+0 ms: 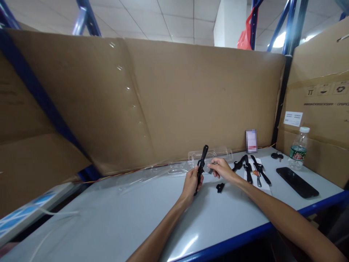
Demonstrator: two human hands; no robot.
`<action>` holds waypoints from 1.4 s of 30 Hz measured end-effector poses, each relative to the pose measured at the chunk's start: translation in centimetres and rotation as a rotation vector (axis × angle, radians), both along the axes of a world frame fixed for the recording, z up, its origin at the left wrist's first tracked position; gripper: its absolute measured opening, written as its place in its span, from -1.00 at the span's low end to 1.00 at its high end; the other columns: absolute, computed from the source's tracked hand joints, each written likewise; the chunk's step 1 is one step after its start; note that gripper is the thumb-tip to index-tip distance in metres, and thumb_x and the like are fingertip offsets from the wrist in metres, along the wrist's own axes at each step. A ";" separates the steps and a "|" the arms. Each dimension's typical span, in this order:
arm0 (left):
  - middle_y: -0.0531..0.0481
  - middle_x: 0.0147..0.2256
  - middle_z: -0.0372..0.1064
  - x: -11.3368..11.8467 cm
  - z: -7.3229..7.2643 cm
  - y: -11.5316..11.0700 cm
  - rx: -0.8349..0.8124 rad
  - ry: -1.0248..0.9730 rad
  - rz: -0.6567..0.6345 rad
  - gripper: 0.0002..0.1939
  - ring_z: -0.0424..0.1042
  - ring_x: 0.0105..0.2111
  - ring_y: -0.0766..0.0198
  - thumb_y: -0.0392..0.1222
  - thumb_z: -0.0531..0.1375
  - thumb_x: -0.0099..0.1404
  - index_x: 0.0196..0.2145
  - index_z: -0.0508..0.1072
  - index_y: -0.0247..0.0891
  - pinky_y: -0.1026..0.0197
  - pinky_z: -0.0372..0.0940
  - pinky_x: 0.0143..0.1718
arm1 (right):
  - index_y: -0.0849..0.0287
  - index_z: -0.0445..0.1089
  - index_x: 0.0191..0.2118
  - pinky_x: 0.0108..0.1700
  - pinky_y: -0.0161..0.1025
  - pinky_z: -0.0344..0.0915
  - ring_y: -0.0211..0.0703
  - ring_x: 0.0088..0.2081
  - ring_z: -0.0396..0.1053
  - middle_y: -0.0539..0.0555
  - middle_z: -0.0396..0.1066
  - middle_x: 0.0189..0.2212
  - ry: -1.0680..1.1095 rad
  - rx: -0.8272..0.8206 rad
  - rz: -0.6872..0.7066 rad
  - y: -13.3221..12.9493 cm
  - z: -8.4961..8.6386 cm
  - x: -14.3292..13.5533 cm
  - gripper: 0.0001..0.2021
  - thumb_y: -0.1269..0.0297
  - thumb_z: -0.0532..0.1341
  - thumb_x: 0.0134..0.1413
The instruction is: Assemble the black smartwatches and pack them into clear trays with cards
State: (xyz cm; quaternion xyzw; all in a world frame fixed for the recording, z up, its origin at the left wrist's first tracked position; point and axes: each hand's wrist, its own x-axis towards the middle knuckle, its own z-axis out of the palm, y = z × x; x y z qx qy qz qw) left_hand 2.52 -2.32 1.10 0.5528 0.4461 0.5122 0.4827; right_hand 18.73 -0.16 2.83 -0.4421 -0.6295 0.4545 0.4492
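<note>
My left hand [192, 182] is wrapped round a black spokeshave [202, 160], which it holds up at a slant above the table. To its right, my right hand [219, 167] is closed in a pinch on a small grey metal blade [210, 170], close to the spokeshave's middle but apart from it as far as I can see. A small black cap piece [220, 187] lies on the table below my right hand. Beyond my right wrist, several more black spokeshaves [247, 169] rest on a white sheet, with a grey-handled tool having an orange part [256, 174] among them.
Clear plastic packaging [174, 168] lies along the cardboard wall [191, 98] at the back. On the right are a black phone [297, 182], a water bottle [297, 151] and keys [277, 155]. A lit phone [251, 141] leans behind. A blue edge [245, 234] bounds the table's front.
</note>
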 end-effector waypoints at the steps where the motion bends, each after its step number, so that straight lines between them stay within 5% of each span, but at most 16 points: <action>1: 0.13 -0.72 0.14 0.0 0.1 0.0 0.009 0.005 0.009 -0.42 0.03 -0.78 0.44 0.39 0.07 0.22 -0.59 0.24 -0.20 0.34 -0.10 -0.75 | 0.12 0.22 -0.39 -0.69 -0.43 0.00 -0.37 -0.76 0.10 -0.16 0.27 -0.77 0.004 -0.001 0.000 0.0 0.0 0.0 -0.76 0.13 0.24 0.12; 14: 0.10 -0.72 0.15 0.3 0.0 -0.1 0.031 0.030 -0.031 -0.37 0.04 -0.77 0.43 0.44 0.01 0.23 -0.61 0.25 -0.20 0.33 -0.08 -0.75 | 0.14 0.24 -0.41 -0.70 -0.42 0.05 -0.37 -0.76 0.14 -0.13 0.31 -0.75 0.029 -0.046 0.020 0.1 0.1 -0.1 -0.76 0.17 0.31 0.05; 21: 0.14 -0.68 0.23 0.4 0.0 -0.3 0.062 0.026 -0.127 -0.50 0.05 -0.77 0.46 0.31 0.27 0.10 -0.46 0.34 -0.23 0.35 -0.10 -0.74 | 0.12 0.21 -0.39 -0.70 -0.42 0.10 -0.35 -0.74 0.18 -0.13 0.34 -0.73 0.049 -0.047 0.034 0.3 -0.3 -0.1 -0.73 0.15 0.32 0.03; 30: 0.13 -0.67 0.24 0.5 -0.3 -0.1 0.111 0.037 -0.108 -0.56 0.09 -0.73 0.44 0.22 0.28 0.13 -0.43 0.37 -0.25 0.34 -0.09 -0.70 | 0.15 0.26 -0.43 -0.71 -0.46 0.09 -0.35 -0.66 0.26 -0.12 0.36 -0.64 -0.050 0.021 -0.011 0.7 -0.5 0.2 -0.75 0.26 0.38 -0.06; 37: 0.14 -0.63 0.25 0.5 0.3 -0.6 0.078 -0.001 -0.174 -0.56 0.10 -0.73 0.44 0.24 0.26 0.14 -0.38 0.36 -0.23 0.34 -0.06 -0.70 | 0.15 0.25 -0.43 -0.72 -0.43 0.12 -0.34 -0.69 0.25 -0.09 0.37 -0.66 -0.003 0.035 -0.014 1.1 -0.9 0.1 -0.69 0.14 0.39 -0.05; 42: 0.26 -0.68 0.06 0.5 0.2 -0.7 0.002 -0.019 -0.204 -0.54 -0.07 -0.75 0.48 0.27 0.25 0.16 -0.30 0.34 -0.19 0.37 -0.17 -0.70 | 0.14 0.24 -0.41 -0.72 -0.42 0.13 -0.34 -0.71 0.22 -0.10 0.36 -0.68 0.032 0.062 -0.029 1.1 -0.9 0.1 -0.66 0.09 0.40 -0.06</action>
